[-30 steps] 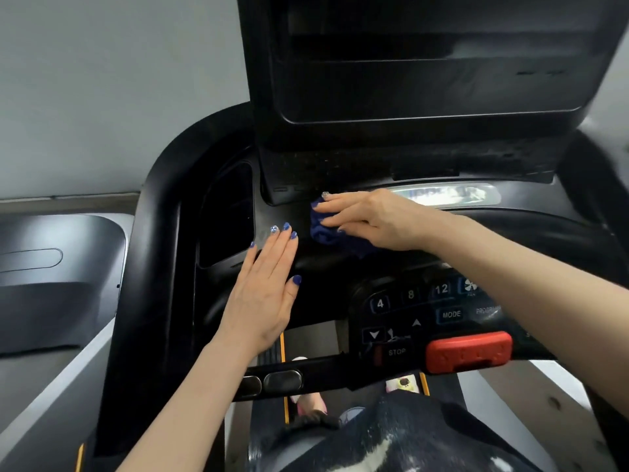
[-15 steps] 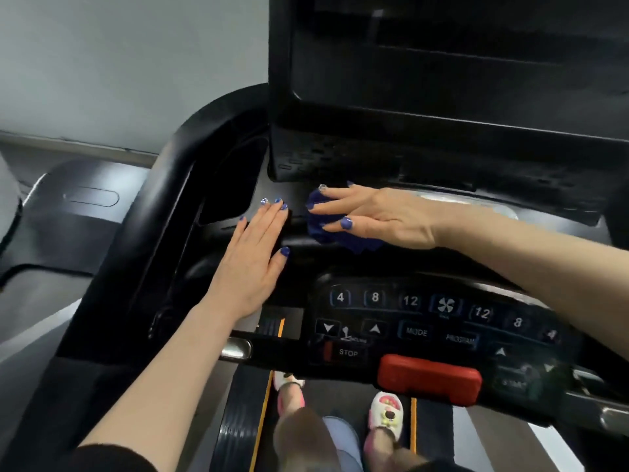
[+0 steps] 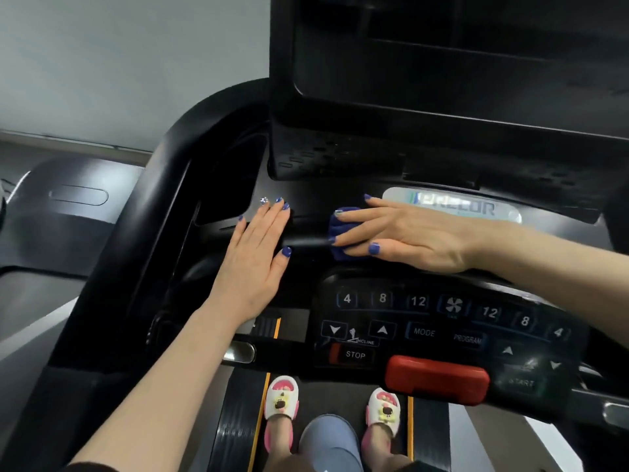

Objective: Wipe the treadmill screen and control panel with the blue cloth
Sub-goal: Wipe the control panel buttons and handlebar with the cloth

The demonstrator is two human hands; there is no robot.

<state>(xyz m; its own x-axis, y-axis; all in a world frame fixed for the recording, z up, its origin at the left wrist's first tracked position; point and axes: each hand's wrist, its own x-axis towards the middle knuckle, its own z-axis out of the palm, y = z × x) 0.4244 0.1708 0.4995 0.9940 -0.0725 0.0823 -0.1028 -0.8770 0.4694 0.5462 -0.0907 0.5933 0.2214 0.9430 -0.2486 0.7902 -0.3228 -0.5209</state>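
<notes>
The dark treadmill screen stands upright at the top. Below it runs the black console shelf, and lower down the control panel with number, MODE, PROGRAM and STOP buttons. My right hand lies flat on the shelf and presses the bunched blue cloth under its fingers; most of the cloth is hidden by the hand. My left hand rests flat on the shelf just left of the cloth, fingers together, holding nothing.
A silver brand plate sits right of my right hand. A red stop bar juts from the panel's front edge. A recessed pocket lies left of my left hand. My slippered feet stand on the belt below.
My right hand and the cloth have moved a little to the right along the shelf, away from my left hand. The camera has tilted down, showing more of the panel and feet.
</notes>
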